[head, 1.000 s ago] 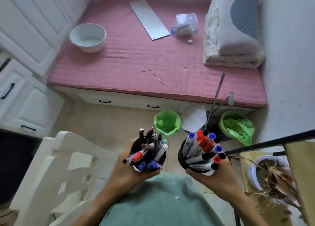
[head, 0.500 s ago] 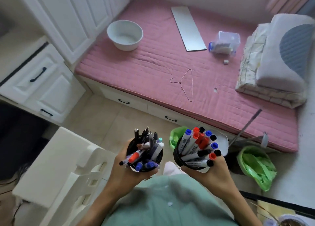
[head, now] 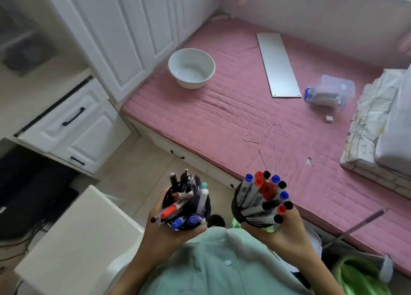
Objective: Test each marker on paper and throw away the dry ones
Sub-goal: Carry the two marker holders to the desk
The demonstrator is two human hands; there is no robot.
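A person in a pale green shirt (head: 213, 263) stands over a tiled floor, holding a black round pen cup in each hand. The left hand (head: 164, 232) curls its fingers around a black mesh cup (head: 205, 208) crammed with assorted pens and markers (head: 189, 197), among them a white marker with a red cap lying slantwise and several with blue and purple caps near the thumb. The right hand (head: 282, 234) grips a second black cup (head: 235, 208) from below and the side, fingers wrapped round its wall; it is filled with grey-bodied whiteboard markers (head: 262, 197) whose red, blue and black caps point up and to the right. The two cups are held side by side at chest level, close but not touching. Beyond them a pink quilted mattress (head: 222, 108) lies on a low white drawer platform, carrying a white round plastic basin (head: 191, 68), a long flat white board (head: 278, 65), a clear plastic box with a blue latch (head: 329, 92), a thin pink wire hanger (head: 264, 143) and a folded pale quilt (head: 375, 128) at the right edge. White panelled cabinets (head: 124, 41) line the left wall, and a white chair (head: 73, 245) stands just beside the left arm. A green plastic bag (head: 364, 277) shows at lower right, blurred
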